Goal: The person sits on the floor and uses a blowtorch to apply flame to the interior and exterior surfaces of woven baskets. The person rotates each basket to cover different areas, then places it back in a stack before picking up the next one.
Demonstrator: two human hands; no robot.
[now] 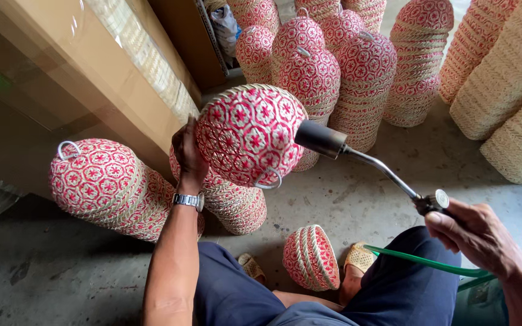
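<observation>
My left hand (187,154) grips the rim of a round woven basket (246,133), red and white with a flower pattern, and holds it up with its bottom turned toward me. My right hand (475,232) holds a metal gas torch (370,163) by its handle. The torch's dark nozzle touches the basket's right side. A green hose (421,261) runs from the torch across my right knee. No flame is visible.
Stacks of the same red woven baskets lie on the concrete floor at the left (104,187) and stand behind (357,78). Plain straw-coloured stacks (509,84) stand at the right. A small basket (310,256) lies between my feet. Large cardboard boxes (80,66) fill the left.
</observation>
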